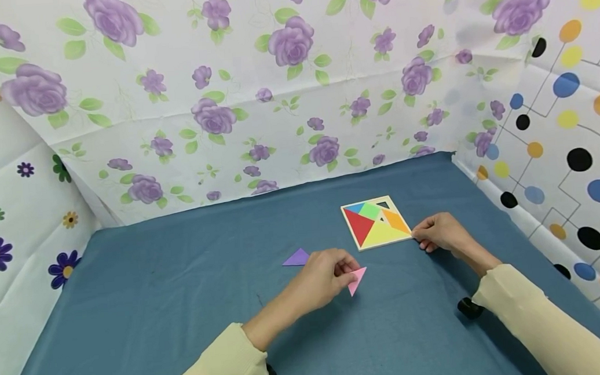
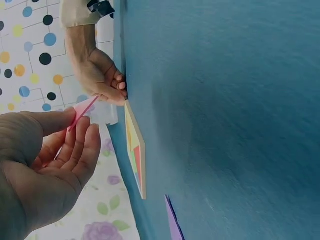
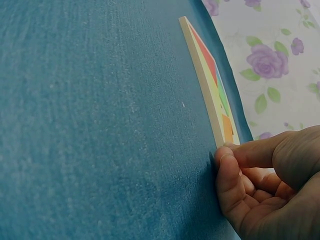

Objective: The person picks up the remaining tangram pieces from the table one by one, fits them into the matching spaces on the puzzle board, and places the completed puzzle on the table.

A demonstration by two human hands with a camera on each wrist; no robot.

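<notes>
My left hand (image 1: 327, 275) pinches a pink triangle tangram piece (image 1: 357, 280) between thumb and fingers, above the cloth in front of the puzzle. The wooden tangram board (image 1: 386, 243) lies flat, with red, yellow, orange, green and blue pieces in its frame. Two dark gaps show among them, near its far right corner and its middle. At the near right corner, my right hand (image 1: 443, 234) pinches the board's edge between thumb and finger, seen closely in the right wrist view. A purple triangle piece (image 1: 295, 258) lies on the cloth beyond my left hand, partly hidden by it.
A blue cloth (image 1: 183, 312) covers the table. Behind it hangs a white sheet (image 1: 249, 51) with purple roses. Patterned sheets also close off the left and right sides. Dark wrist straps (image 1: 469, 308) show under the sleeves.
</notes>
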